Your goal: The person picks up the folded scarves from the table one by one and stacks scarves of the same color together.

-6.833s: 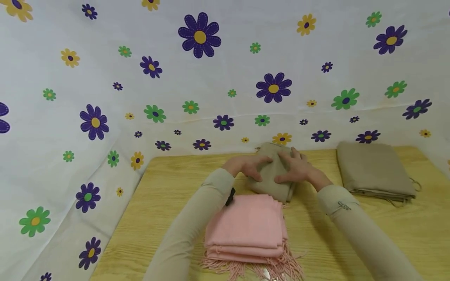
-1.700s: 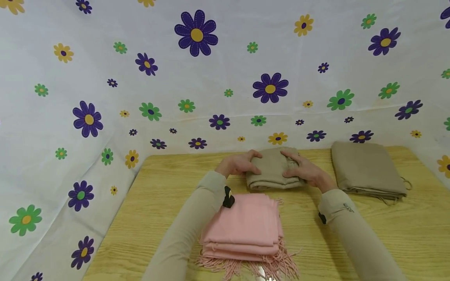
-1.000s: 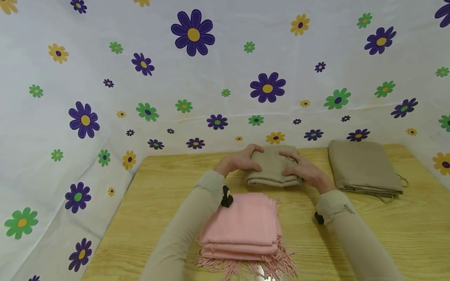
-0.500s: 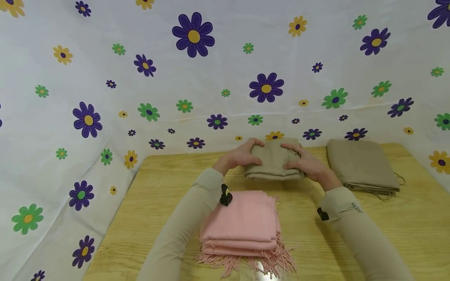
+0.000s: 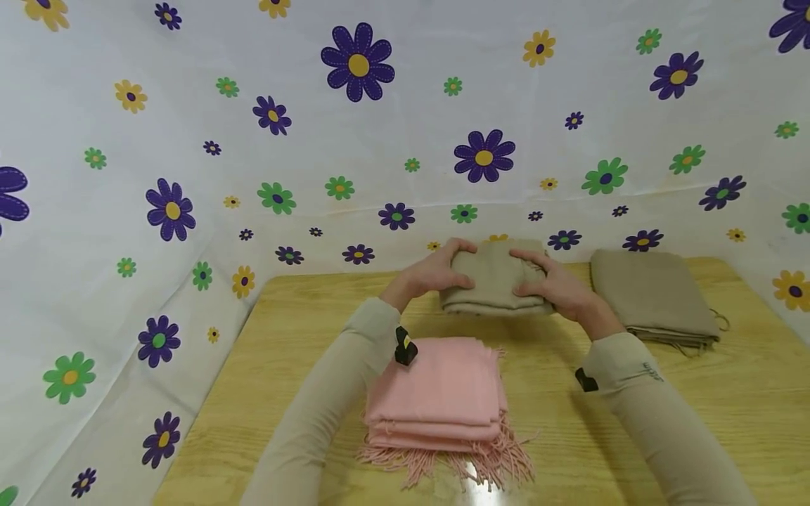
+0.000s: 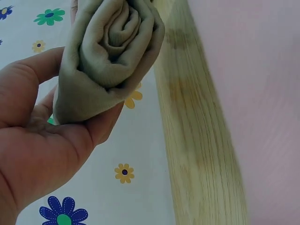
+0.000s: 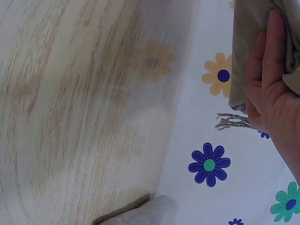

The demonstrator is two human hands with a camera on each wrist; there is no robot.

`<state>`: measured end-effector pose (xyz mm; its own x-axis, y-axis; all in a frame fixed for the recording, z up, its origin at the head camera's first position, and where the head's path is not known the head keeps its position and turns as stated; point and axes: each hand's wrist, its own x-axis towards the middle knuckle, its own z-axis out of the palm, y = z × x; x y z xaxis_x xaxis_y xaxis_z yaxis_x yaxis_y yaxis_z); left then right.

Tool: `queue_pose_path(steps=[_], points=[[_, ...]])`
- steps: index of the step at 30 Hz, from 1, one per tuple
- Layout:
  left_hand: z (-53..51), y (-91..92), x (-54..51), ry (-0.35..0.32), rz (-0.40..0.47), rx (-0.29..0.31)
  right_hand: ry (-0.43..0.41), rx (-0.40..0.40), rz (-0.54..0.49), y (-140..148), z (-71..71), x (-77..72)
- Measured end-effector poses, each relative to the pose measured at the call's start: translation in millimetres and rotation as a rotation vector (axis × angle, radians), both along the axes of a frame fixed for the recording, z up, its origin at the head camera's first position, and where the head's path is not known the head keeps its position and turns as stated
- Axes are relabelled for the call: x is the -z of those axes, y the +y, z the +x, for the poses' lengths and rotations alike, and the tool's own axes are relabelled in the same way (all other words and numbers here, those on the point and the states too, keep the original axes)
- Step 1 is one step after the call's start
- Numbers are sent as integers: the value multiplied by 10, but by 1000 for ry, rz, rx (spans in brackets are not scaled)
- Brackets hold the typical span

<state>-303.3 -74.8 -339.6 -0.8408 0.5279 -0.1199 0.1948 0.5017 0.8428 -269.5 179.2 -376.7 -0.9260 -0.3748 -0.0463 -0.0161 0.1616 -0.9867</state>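
A beige scarf [image 5: 496, 277], folded into a thick bundle, is held up off the table's back part between my two hands. My left hand [image 5: 436, 270] grips its left end, thumb in front and fingers behind. On the right end, my right hand [image 5: 560, 284] grips it the same way. Rolled layers show at the end of the bundle in the left wrist view, where the left hand [image 6: 42, 136] cups it. A twisted fringe [image 7: 232, 121] hangs beside the right hand [image 7: 272, 84] in the right wrist view.
Nearer me lies a folded pink fringed scarf [image 5: 436, 383], under my left forearm's inner side. Another folded beige scarf [image 5: 652, 292] lies at the back right of the wooden table [image 5: 266, 393]. A flower-printed white sheet [image 5: 405, 126] stands behind and at the sides.
Earlier the scarf lay flatter and lower, my hands on top of it. It became a compact bundle with hands at both ends, then rose off the table. The pink and right-hand scarves stayed put.
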Motion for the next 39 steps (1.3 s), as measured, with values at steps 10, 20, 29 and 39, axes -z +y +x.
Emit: queue_pose_path(steps=[10,20,29,39], points=[[164,-80,-79,-99,222,-94,-7,23,-109,-22,142,-59],[592,-183,-268,-95,271,10,-30,-23,-276,-60,503,-114],[715,-243,-131,-27,323,-7,-11,-23,-284,-55,660,-142],[791,-253,-71,-37,401,16,7,21,-220,-47,779,-170]])
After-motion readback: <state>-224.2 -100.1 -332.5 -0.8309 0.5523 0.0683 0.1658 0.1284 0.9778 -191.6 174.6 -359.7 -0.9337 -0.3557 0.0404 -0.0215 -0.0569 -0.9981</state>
